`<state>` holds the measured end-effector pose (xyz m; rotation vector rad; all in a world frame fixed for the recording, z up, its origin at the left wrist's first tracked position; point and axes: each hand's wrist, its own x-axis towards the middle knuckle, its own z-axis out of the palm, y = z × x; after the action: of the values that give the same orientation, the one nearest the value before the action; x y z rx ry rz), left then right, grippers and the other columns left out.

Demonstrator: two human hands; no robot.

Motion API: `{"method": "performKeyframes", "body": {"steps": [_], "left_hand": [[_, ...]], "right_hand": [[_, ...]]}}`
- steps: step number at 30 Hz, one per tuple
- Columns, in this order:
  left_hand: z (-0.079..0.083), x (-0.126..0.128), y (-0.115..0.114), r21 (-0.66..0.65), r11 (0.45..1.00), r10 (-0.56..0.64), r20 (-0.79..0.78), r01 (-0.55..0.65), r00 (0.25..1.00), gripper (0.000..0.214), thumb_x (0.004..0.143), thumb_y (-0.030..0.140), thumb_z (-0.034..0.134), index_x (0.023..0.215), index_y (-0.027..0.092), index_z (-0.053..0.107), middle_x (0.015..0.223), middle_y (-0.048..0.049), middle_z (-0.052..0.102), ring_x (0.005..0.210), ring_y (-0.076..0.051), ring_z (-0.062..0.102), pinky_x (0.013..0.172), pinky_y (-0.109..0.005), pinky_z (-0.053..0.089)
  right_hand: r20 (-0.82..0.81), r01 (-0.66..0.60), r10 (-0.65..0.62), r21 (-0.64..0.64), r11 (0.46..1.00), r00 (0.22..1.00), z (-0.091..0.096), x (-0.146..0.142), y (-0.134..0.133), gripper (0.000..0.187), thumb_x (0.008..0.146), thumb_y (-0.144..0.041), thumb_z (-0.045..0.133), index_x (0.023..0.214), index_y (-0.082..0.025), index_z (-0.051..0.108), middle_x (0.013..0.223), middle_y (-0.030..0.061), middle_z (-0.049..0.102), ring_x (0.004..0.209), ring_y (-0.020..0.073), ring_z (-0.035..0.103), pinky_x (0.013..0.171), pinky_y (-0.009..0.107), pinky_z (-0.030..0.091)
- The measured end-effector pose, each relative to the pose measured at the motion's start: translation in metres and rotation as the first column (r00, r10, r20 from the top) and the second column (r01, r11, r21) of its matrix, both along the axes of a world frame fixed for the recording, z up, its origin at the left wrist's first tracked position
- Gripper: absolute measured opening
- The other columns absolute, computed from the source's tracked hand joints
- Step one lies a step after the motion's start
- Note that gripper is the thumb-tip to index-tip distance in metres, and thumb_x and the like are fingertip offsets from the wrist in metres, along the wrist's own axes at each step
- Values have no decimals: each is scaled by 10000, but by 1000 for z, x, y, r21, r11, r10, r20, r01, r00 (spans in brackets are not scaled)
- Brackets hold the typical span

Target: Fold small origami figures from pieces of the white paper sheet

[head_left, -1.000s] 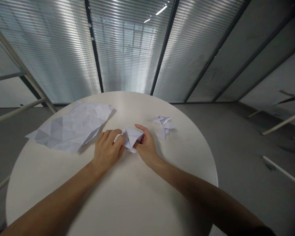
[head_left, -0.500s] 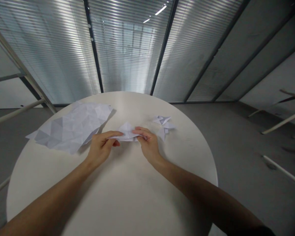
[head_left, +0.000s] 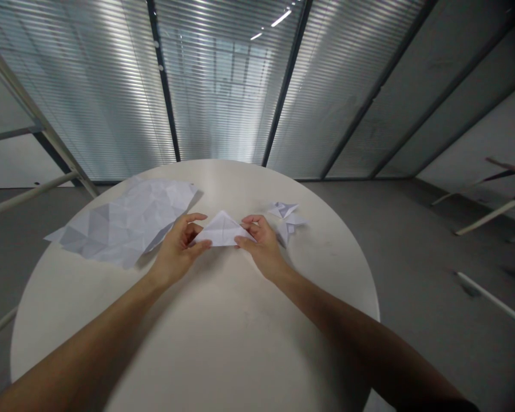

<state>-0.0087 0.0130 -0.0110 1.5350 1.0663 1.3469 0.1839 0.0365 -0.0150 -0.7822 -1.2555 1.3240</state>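
A small white sheet of folded paper [head_left: 223,230], shaped like a low triangle with its peak pointing away from me, is held up between both hands over the table. My left hand [head_left: 178,243] pinches its left corner, thumb on the near face and fingers behind. At the opposite corner my right hand [head_left: 264,245] grips it the same way, the thumb lying along the lower edge. Just beyond my right hand lie small folded paper pieces [head_left: 289,220] with pointed tips.
A big creased paper sheet [head_left: 129,220] with many facets covers the left part of the round white table [head_left: 223,343]. Window blinds [head_left: 218,91] stand behind the table. Pale metal bars [head_left: 30,197] are at the left, and chair legs [head_left: 489,216] at the right.
The folded paper has turned so its triangular face now shows. My thumbs have come round to its near side, and the fingers have moved from on top to behind it.
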Motion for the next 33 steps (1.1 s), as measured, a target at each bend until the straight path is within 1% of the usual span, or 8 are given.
{"method": "performKeyframes", "body": {"steps": [6, 10, 14, 20, 22, 25, 28, 33], "left_hand": [[-10, -5, 4, 41, 999, 13, -103, -8, 995, 258, 767, 272, 648, 999, 165, 613, 938, -56, 638, 785, -149, 600, 705, -285, 475], [-11, -3, 5, 79, 995, 71, -165, -58, 984, 307, 721, 290, 697, 989, 175, 601, 923, -42, 636, 782, -155, 604, 692, -284, 481], [-5, -2, 2, 178, 979, 160, -366, -100, 917, 177, 739, 314, 692, 844, 182, 636, 832, -24, 612, 732, -149, 572, 668, -277, 465], [2, -4, -4, 513, 847, 394, -423, -143, 816, 70, 782, 270, 667, 755, 206, 655, 1202, -70, 569, 1117, -238, 481, 934, -419, 393], [4, -4, -6, 560, 818, 406, -395, -134, 824, 87, 793, 261, 659, 740, 204, 620, 1150, -53, 621, 1140, -237, 483, 982, -437, 360], [4, -3, -9, 492, 853, 376, -350, -173, 858, 84, 826, 269, 617, 791, 202, 581, 1002, -37, 673, 1058, -212, 553, 921, -372, 419], [3, -2, -10, 351, 882, 424, -301, -314, 854, 115, 848, 309, 575, 844, 194, 565, 845, -16, 655, 768, -159, 600, 677, -265, 455], [4, 0, -11, 276, 868, 490, -346, -413, 800, 175, 835, 352, 562, 813, 181, 534, 621, 35, 548, 539, -113, 492, 531, -223, 367]], "right_hand": [[66, 16, -18, 27, 999, 998, -1, 0, 3, 273, 640, -268, 723, 856, -207, 568, 792, -8, 616, 704, 123, 585, 531, 218, 514], [91, 2, -6, 49, 999, 996, -2, 2, 3, 259, 664, -271, 711, 887, -213, 592, 817, 3, 620, 718, 131, 582, 553, 235, 519], [124, -42, 36, 47, 998, 992, -2, 2, 0, 291, 673, -258, 707, 941, -229, 597, 876, 8, 620, 770, 146, 593, 606, 258, 521], [217, -173, 154, 73, 982, 964, 0, 4, 0, 327, 706, -304, 708, 1010, -211, 628, 861, 6, 628, 729, 125, 567, 651, 252, 467], [252, -199, 168, 103, 975, 953, 4, 6, 0, 360, 698, -367, 718, 1010, -206, 640, 869, 12, 608, 750, 133, 561, 662, 256, 462], [336, -253, 184, 175, 952, 924, 7, 10, 0, 478, 617, -445, 769, 1013, -204, 655, 964, 40, 580, 846, 169, 560, 690, 270, 471], [397, -322, 226, 194, 927, 889, 4, 12, 0, 590, 537, -438, 820, 1062, -227, 652, 1104, 64, 559, 951, 207, 561, 746, 309, 496], [323, -237, 178, 152, 960, 929, -5, 4, 0, 234, 716, -385, 708, 848, -193, 719, 1032, 59, 600, 950, 182, 584, 833, 321, 493]]}}
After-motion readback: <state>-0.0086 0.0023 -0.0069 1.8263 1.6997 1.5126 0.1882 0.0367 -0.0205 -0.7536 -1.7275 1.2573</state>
